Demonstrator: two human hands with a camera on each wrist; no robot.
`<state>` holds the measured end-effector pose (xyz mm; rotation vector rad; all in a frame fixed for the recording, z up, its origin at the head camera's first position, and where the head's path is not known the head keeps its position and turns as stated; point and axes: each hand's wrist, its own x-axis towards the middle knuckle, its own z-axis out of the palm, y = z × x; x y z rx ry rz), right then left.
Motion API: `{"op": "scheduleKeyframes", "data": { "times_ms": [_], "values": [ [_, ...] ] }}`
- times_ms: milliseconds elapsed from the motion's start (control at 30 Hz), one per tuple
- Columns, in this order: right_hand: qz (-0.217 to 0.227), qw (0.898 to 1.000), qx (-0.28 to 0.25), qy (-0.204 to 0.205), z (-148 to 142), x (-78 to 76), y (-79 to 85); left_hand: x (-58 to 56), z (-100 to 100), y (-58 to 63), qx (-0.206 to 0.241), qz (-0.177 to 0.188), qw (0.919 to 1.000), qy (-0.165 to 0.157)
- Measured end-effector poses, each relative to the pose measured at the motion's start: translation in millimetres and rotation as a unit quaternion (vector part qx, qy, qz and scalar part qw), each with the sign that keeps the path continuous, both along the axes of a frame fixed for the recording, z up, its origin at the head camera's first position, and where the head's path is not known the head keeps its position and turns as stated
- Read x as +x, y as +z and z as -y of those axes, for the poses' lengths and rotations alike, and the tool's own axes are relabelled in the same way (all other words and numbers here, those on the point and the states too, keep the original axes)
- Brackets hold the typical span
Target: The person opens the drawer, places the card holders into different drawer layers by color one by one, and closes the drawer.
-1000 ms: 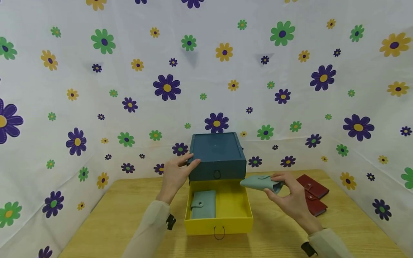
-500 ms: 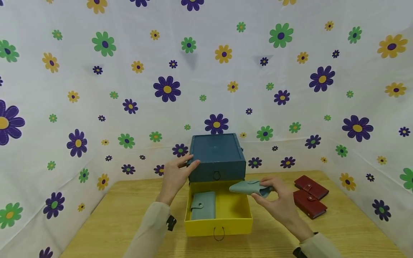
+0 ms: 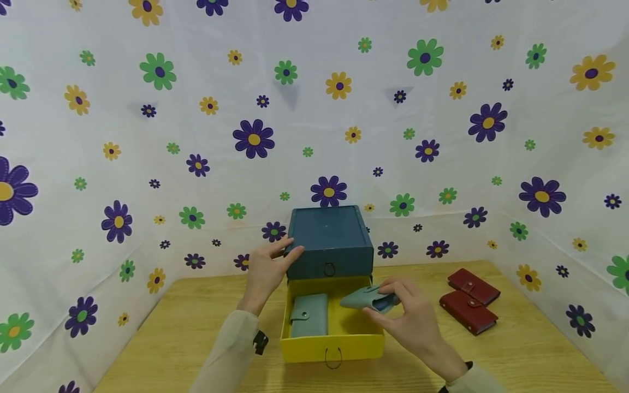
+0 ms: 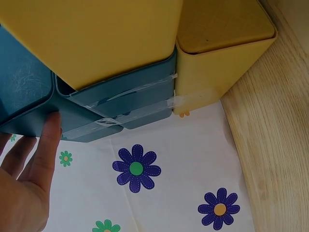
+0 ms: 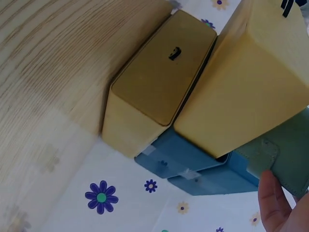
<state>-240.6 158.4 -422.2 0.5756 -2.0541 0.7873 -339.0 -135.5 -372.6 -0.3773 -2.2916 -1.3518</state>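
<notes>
A blue drawer unit [image 3: 328, 229] stands on the table with its yellow drawer [image 3: 300, 349] pulled out. My left hand [image 3: 264, 275] rests against the unit's upper left side, thumb on the top edge; in the left wrist view a finger [image 4: 49, 142] presses the blue side. My right hand [image 3: 417, 322] pinches a pale blue-green snap-strap notebook [image 3: 361, 298], tilted over the drawer's right half. In the right wrist view its cover and strap show at the drawer's edge. Another pale blue-green notebook [image 3: 314, 319] lies in the drawer's left half.
Two red snap-strap notebooks [image 3: 467, 310] overlap on the wooden table [image 3: 196, 327] to the right. Below the open drawer, a further yellow drawer [image 5: 164, 63] is in. Clear tape [image 4: 108, 121] runs along the unit's side. A flowered cloth [image 3: 206, 71] hangs behind.
My right hand has carried the held notebook left and down, from beside the drawer to over its right half. My left hand has stayed on the unit.
</notes>
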Motion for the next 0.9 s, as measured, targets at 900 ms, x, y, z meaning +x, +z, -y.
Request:
{"op": "scheduleKeyframes", "data": {
  "times_ms": [900],
  "values": [
    [0.044, 0.985, 0.162, -0.03, 39, -1.9, 21.4, 0.6, 0, -1.0, -0.005, -0.01, 0.9999, 0.003]
  ]
}}
